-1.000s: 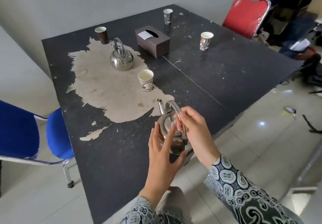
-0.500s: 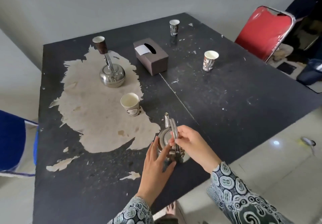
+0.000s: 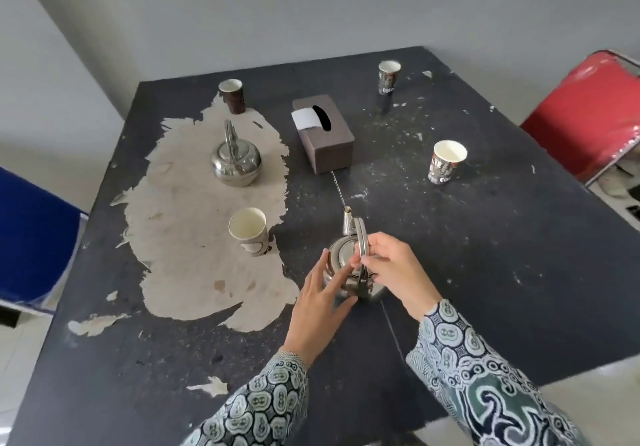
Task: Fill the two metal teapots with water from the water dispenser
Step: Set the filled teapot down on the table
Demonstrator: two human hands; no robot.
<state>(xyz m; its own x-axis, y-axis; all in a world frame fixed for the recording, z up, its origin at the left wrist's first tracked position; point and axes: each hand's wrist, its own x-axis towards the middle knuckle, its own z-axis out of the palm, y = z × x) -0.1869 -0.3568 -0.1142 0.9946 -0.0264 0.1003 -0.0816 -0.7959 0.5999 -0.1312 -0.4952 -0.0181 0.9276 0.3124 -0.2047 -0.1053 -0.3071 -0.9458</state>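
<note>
The right hand (image 3: 388,269) pinches the arched handle of the near, round steel teapot (image 3: 346,265), which stands on the black worn table (image 3: 485,272). The left hand (image 3: 322,300) rests straight fingers against its body, probably to steady it. The second steel teapot (image 3: 236,161) stands well apart, untouched.

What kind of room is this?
Probably an office break or meeting room: a worn black table with paper cups, a tissue box, two metal teapots, and a red chair.
</note>
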